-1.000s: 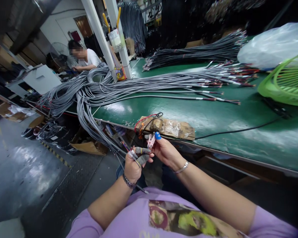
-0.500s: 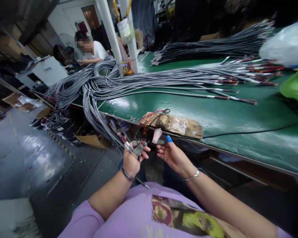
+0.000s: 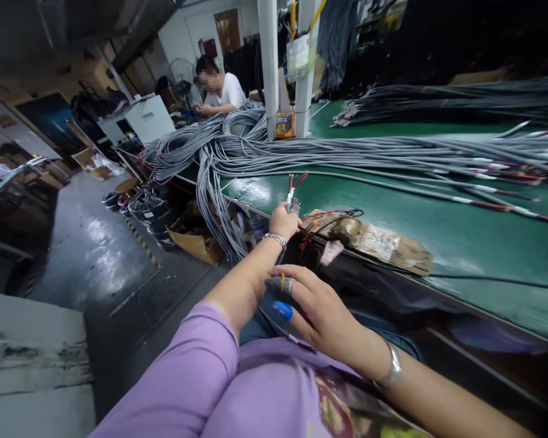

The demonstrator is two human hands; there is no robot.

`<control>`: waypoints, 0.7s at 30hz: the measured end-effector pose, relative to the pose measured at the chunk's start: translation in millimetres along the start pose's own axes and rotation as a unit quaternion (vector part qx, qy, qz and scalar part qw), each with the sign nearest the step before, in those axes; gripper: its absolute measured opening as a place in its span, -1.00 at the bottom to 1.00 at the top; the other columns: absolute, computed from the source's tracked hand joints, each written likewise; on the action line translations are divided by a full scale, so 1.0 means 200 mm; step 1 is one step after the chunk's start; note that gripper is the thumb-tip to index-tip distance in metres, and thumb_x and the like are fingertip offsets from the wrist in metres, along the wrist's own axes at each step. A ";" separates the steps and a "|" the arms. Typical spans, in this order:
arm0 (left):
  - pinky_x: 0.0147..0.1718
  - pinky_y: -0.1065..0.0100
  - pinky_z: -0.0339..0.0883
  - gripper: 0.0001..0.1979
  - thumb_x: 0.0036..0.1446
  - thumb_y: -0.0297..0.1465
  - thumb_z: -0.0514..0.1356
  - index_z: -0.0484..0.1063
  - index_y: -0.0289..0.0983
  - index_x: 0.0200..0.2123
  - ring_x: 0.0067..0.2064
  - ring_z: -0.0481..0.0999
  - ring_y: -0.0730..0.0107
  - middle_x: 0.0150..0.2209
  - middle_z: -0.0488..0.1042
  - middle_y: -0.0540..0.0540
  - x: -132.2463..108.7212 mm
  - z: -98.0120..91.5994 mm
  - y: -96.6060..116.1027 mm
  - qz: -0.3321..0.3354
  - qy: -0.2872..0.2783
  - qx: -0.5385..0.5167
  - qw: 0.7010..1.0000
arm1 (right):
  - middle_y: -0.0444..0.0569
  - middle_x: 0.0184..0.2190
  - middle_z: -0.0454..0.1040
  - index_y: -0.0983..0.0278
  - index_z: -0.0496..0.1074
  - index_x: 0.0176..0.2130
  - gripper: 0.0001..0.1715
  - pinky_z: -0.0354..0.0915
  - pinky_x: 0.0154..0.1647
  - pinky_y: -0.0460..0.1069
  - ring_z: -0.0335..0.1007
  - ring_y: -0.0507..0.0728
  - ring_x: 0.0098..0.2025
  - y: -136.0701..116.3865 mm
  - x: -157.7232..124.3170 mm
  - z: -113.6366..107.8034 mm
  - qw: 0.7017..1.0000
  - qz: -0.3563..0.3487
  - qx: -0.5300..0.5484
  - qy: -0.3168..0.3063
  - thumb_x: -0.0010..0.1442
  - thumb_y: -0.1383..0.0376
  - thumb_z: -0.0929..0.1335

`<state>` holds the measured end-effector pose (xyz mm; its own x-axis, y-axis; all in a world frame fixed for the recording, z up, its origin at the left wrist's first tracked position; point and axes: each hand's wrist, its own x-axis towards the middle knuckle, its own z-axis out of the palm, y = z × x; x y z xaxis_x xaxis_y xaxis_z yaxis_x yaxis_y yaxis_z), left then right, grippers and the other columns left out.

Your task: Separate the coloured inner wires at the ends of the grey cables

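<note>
My left hand point(image 3: 285, 220) reaches to the edge of the green table, closed round a grey cable whose white-banded end point(image 3: 291, 193) shows red wires fanning upward. Nearer to me, beside my left forearm, my right hand point(image 3: 317, 307) is open with nothing in it. It wears a blue finger cover on the thumb and a grey one on a finger. A wooden block wrapped in clear tape point(image 3: 377, 242) lies at the table edge, right of my left hand. Below its left end hangs a pale pink piece point(image 3: 332, 252).
Long grey cables point(image 3: 301, 152) lie across the green table point(image 3: 256, 190), some hanging over its edge in a bundle point(image 3: 210, 201). A person in white point(image 3: 231, 91) sits at the far left end. An open cardboard box point(image 3: 194, 240) stands below; white posts point(image 3: 268, 67) rise from the table.
The view has turned left. My left hand has moved forward to the table edge with the cable end raised. My right hand has drawn back from the pink piece and opened.
</note>
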<state>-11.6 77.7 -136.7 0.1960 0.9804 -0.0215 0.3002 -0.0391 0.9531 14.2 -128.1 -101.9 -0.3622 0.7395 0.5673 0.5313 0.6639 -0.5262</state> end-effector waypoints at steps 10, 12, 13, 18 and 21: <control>-0.63 0.52 0.19 -0.88 0.14 -0.33 0.09 0.35 -0.25 -0.33 -0.71 0.34 0.54 -0.65 0.41 0.07 0.04 -0.01 -0.02 0.025 -0.018 0.071 0.997 | -0.08 -0.49 0.26 0.25 0.21 -0.44 -0.74 0.15 -0.39 -0.03 0.11 0.06 -0.44 0.04 0.14 0.16 0.997 0.033 0.053 0.041 0.29 0.28 0.16; -0.62 0.51 0.20 -0.90 0.13 -0.35 0.09 0.35 -0.25 -0.34 -0.70 0.35 0.53 -0.65 0.41 0.06 0.04 -0.02 -0.01 0.027 -0.021 0.072 0.997 | -0.07 -0.48 0.27 0.25 0.21 -0.44 -0.74 0.14 -0.37 -0.03 0.12 0.06 -0.42 0.02 0.14 0.17 0.997 -0.002 0.076 -0.001 0.29 0.28 0.16; -0.62 0.51 0.20 -0.90 0.13 -0.35 0.09 0.35 -0.25 -0.35 -0.70 0.35 0.53 -0.65 0.41 0.06 0.04 -0.02 -0.01 0.028 -0.022 0.073 0.997 | -0.08 -0.49 0.26 0.25 0.20 -0.45 -0.73 0.12 -0.38 -0.03 0.12 0.06 -0.42 0.02 0.14 0.16 0.997 -0.001 0.075 0.000 0.29 0.28 0.16; -0.64 0.51 0.18 -0.91 0.13 -0.36 0.09 0.35 -0.26 -0.35 -0.71 0.33 0.53 -0.64 0.41 0.06 0.03 -0.02 0.00 0.031 -0.023 0.077 0.996 | -0.13 -0.56 0.19 0.24 0.11 -0.53 -0.65 0.05 -0.44 -0.04 0.04 0.03 -0.49 0.00 0.16 0.17 0.994 0.076 0.048 0.053 0.28 0.24 0.17; -0.64 0.51 0.18 -0.90 0.13 -0.37 0.09 0.35 -0.26 -0.36 -0.72 0.32 0.54 -0.64 0.41 0.05 0.03 -0.02 -0.01 0.030 -0.027 0.079 0.996 | -0.16 -0.59 0.17 0.24 0.12 -0.53 -0.63 0.08 -0.42 -0.04 0.05 0.01 -0.51 -0.04 0.14 0.18 0.994 0.003 0.107 -0.004 0.30 0.22 0.15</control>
<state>-14.9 85.3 -136.7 0.2660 0.9639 0.0139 0.4283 -0.1311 0.8941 -28.7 -108.8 -104.3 -0.3665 0.7440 0.5586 0.3587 0.6670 -0.6530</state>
